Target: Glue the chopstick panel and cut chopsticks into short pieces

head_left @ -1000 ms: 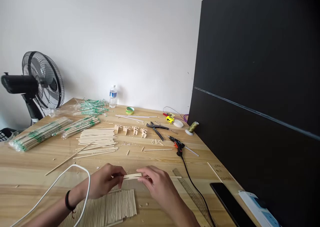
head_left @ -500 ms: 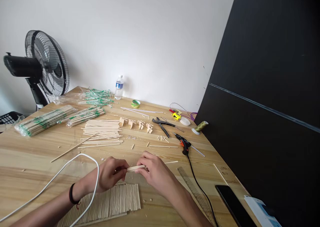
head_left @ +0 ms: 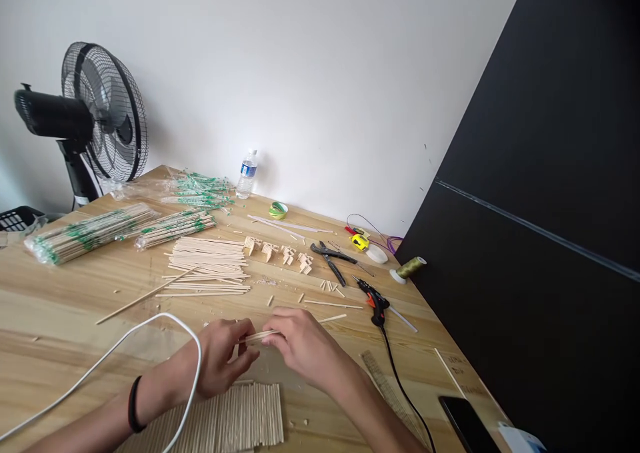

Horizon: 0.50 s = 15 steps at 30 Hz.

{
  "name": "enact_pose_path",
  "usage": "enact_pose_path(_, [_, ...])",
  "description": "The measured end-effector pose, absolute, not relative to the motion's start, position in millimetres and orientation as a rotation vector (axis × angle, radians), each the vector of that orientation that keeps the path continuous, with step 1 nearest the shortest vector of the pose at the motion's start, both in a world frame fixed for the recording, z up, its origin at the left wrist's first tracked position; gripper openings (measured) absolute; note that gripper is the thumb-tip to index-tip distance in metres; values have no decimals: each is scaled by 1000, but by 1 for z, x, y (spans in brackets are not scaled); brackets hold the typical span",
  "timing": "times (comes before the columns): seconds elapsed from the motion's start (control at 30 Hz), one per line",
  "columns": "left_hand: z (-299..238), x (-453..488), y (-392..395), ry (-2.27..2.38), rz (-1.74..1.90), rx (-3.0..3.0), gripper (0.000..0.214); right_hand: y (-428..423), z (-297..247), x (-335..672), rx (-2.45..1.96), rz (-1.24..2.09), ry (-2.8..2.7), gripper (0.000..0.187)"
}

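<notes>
My left hand (head_left: 223, 358) and my right hand (head_left: 300, 346) meet low in the middle of the view, each pinching one end of a short bundle of thin wooden sticks (head_left: 259, 336) held level just above the wooden table (head_left: 60, 306). Directly below my hands lies a flat mat of sticks laid side by side (head_left: 235, 423). A black band circles my left wrist, and a white cable (head_left: 125, 346) loops over that forearm.
Behind my hands lie a pile of loose sticks (head_left: 207, 266), wrapped stick packs (head_left: 90, 233), small stick assemblies (head_left: 277, 252), pliers (head_left: 330, 256), a glue gun (head_left: 374, 300) with its black cord, a ruler (head_left: 385, 390), a thread spool (head_left: 409, 268), a water bottle (head_left: 246, 173). A fan (head_left: 100, 123) stands left, a black panel (head_left: 540, 206) right, a phone (head_left: 467, 423) at the near right.
The view has swung and tilted, so the table's things sit further right and the panel leans. My hands keep the stick bundle and have drawn a little closer together.
</notes>
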<state>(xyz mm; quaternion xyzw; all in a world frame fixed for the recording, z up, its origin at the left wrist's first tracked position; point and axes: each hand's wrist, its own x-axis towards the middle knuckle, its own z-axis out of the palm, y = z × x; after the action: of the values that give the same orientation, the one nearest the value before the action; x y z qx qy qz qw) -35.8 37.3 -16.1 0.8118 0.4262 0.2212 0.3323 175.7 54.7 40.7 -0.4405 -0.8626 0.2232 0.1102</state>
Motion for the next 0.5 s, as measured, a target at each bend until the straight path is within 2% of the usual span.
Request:
enact_pose_path(0.1, [-26,-36,41,1124,657,2192,29,61,35,164,-1245,601,-2596,17])
enact_pose_path(0.27, [-31,-47,57,1190,698,2287,34,82,45,164,-1067,442,-2608,14])
enact_pose_path(0.33, [-30,-52,63,1304,687,2309,34,106,61,188,-1058,300,-2438,23])
enact_pose_path(0.43, [-30,-57,68,1398,687,2305,33,161,80,250,-1454,81,-2087,37])
enact_pose_path(0.5, [-31,-58,69,1420,715,2292,31,200,77,295,-1817,77,-2000,45])
